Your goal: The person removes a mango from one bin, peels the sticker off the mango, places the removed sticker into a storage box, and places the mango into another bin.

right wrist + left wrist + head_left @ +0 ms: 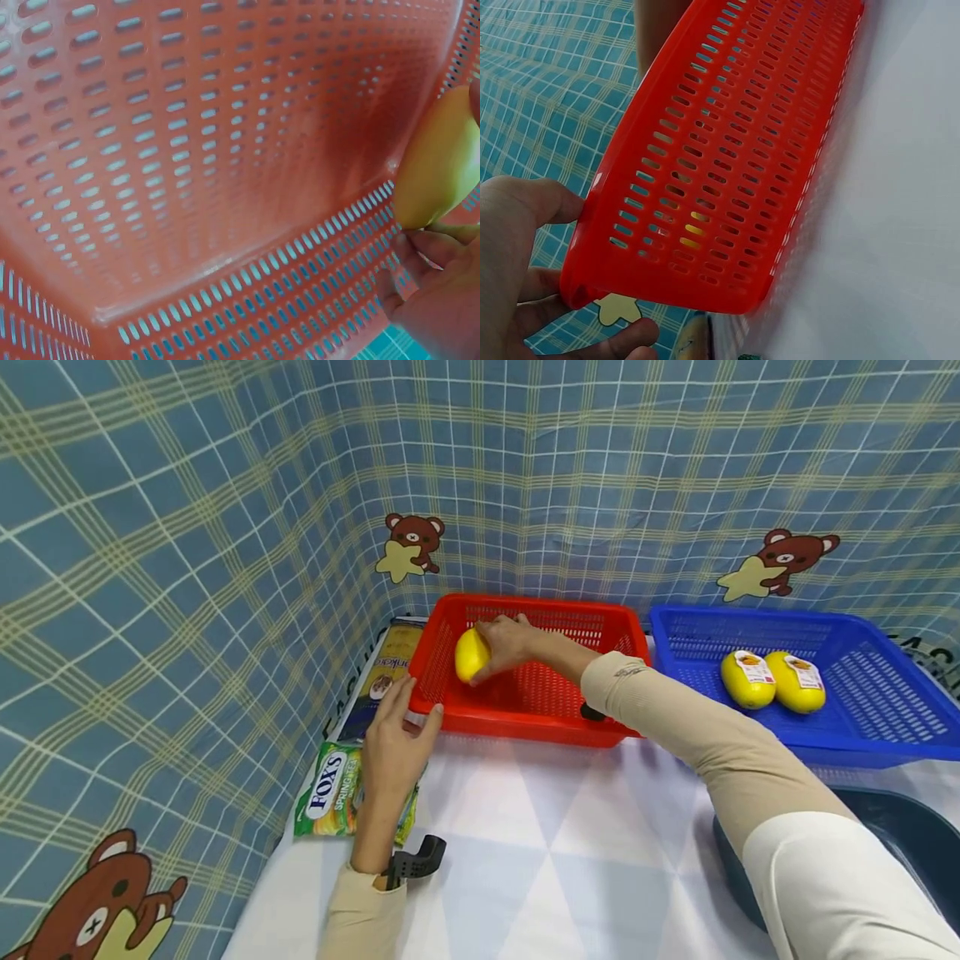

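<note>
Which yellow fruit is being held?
The yellow fruit at the left end of the red basket, in the right hand; the other two lie untouched in the blue basket.

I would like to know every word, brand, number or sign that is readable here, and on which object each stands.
"FOX'S": on the green bag.
"SPRING TEA": same bag, smaller letters.
Gold-and-dark packet: lettering partly visible, not surely readable.
Labels on two mangoes in the blue basket: print too small.
Dark letters along the plaid cloth's foot: no whole word readable.
</note>
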`<state>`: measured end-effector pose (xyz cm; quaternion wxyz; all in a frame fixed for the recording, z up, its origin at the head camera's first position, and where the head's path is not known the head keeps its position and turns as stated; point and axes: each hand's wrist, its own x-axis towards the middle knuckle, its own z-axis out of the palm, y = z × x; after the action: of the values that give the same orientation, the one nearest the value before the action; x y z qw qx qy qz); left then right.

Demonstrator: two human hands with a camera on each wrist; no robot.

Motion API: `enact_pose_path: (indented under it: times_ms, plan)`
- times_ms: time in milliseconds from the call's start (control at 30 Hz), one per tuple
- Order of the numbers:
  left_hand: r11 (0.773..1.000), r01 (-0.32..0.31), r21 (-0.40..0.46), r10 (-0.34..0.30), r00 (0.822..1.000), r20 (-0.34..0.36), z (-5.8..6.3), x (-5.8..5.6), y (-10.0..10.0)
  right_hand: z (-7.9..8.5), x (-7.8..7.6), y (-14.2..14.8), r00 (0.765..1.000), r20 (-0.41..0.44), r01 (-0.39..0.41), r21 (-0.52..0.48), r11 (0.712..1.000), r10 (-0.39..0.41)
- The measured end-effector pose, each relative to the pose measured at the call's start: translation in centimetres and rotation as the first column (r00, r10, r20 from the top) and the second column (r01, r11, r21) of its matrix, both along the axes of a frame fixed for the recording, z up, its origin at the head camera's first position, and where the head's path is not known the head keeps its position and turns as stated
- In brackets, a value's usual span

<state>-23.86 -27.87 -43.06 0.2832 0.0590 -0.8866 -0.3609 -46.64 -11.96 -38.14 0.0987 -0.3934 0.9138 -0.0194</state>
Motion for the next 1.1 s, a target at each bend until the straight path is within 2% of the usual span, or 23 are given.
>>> enact_pose_path:
  times_ms: [133,267,400,533,667,833,967,1100]
  plan:
    - [1.000,0.012,-0.008,-0.012,1.000,0.011,0.2,-0.1,0.5,-0.5,0.1,0.4,0.999,0.023,0.033,0.010,0.999,-0.033]
    - [1.000,0.016,-0.015,-0.016,1.000,-0.003,0.3,-0.2,0.9,-0.9,0.3,0.7,1.000,0.016,0.025,0.012,1.000,-0.025]
    - [1.000,0.018,-0.014,-0.019,0.999,-0.031,0.3,-0.3,1.2,-0.6,0.5,0.9,0.999,-0.015,0.035,0.034,0.999,-0.034]
    - [1.000,0.013,-0.009,-0.013,1.000,-0.026,0.3,-0.2,1.4,0.1,0.6,1.1,0.999,-0.027,0.023,0.073,0.997,-0.021]
    - [1.000,0.015,-0.004,-0.015,0.999,-0.034,0.3,-0.1,1.3,1.5,0.8,1.4,0.999,-0.044,-0.018,0.069,0.997,0.021]
    - [1.000,0.003,-0.001,-0.003,0.999,-0.035,0.3,-0.2,1.0,4.4,1.2,1.8,0.994,-0.062,-0.084,0.032,0.996,0.086]
    - [1.000,-0.001,-0.007,0.001,1.000,-0.027,0.1,-0.3,0.7,6.6,2.2,2.4,0.991,-0.077,-0.109,-0.020,0.994,0.107]
    - [1.000,-0.009,-0.008,0.009,0.999,-0.033,-0.1,-0.3,0.2,7.9,3.4,3.2,0.988,-0.082,-0.134,-0.075,0.988,0.128]
